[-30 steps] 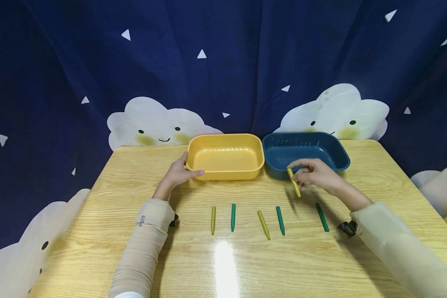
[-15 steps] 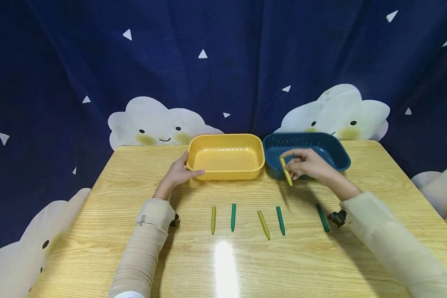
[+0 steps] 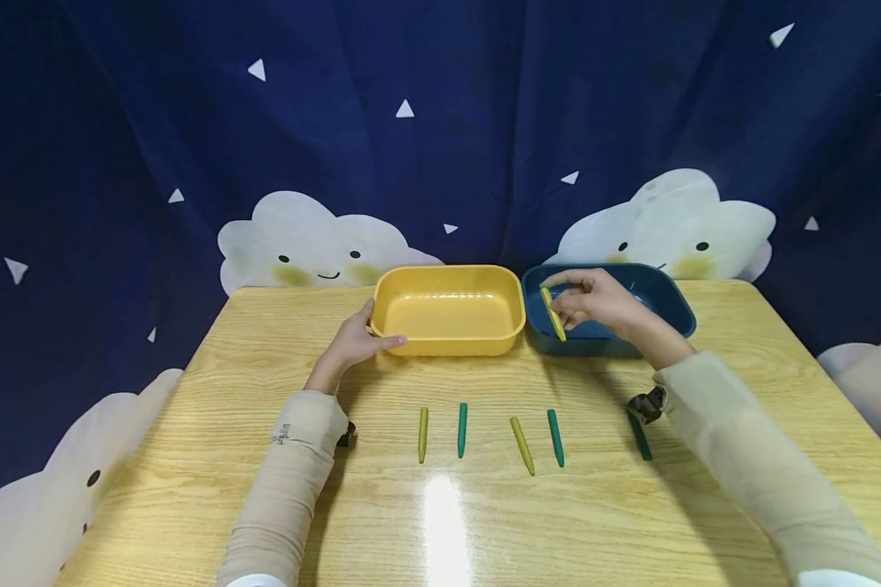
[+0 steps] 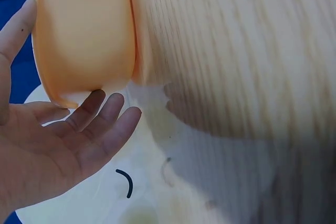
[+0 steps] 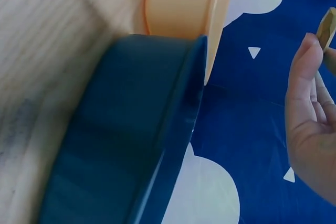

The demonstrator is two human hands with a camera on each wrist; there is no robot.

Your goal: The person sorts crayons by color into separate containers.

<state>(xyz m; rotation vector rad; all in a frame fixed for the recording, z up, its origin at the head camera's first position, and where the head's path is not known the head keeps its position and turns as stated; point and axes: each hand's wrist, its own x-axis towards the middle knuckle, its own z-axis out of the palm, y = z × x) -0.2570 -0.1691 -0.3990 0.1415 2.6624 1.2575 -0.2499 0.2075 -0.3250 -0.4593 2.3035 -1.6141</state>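
Note:
My right hand [image 3: 595,300] pinches a yellow crayon [image 3: 553,314] between thumb and fingers, above the near left part of a dark blue plastic basin [image 3: 609,346]. In the right wrist view the crayon [image 5: 326,27] sticks up past the fingertips, at the picture's edge. My left hand [image 3: 352,341] holds the left end of a yellow plastic basin [image 3: 448,346], with the thumb at its front rim. Seen from the left wrist, the thumb and index finger meet the rim of this basin [image 4: 84,30], and the other fingers are loosely bent by its end.
In front of the basins lie a yellow crayon [image 3: 422,435], a green crayon [image 3: 462,430], another yellow crayon [image 3: 522,446] and another green crayon [image 3: 555,438]. A further green crayon [image 3: 640,436] lies partly under the right wrist camera. A blue cloud-print curtain [image 3: 440,122] hangs behind the wooden table [image 3: 382,522].
My right hand has moved away from me and to the left with the yellow crayon, from the blue basin's front edge to over its inside. The left hand stays at the yellow basin.

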